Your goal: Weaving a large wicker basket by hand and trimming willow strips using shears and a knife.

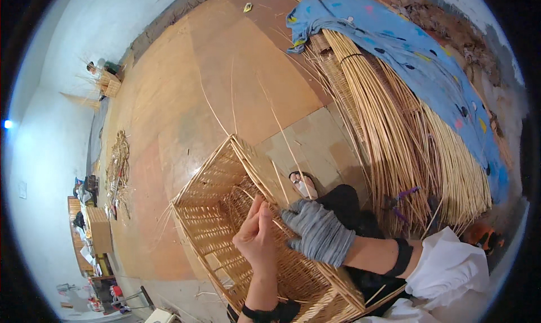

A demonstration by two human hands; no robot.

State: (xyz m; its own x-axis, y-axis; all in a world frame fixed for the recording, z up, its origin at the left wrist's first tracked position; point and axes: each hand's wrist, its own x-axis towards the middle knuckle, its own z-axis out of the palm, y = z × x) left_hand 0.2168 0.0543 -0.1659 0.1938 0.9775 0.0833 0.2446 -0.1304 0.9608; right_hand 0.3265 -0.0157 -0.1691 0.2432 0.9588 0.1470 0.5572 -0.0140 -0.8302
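Observation:
A large rectangular wicker basket (205, 196) stands tilted in front of me, its hollow inside facing up. My left hand (256, 238), bare with a black band at the wrist, is closed in a pinch at the basket's long right rim, on what looks like a thin wicker strand. The fingertips partly hide that strand. Just right of it, my right hand (321, 233) wears a grey fingerless-looking glove and is closed over the same rim, with its fingertips largely hidden. Loose willow rods (280, 125) stick up from the rim beyond both hands.
Bundled willow rods (389, 137) lie on the right, partly under a blue patterned cloth (406, 41). My sandalled foot (303, 185) is beyond the basket. Another person (104, 69) sits far left by a basket. A scrap pile (118, 171) and wooden cabinet (98, 230) are at left.

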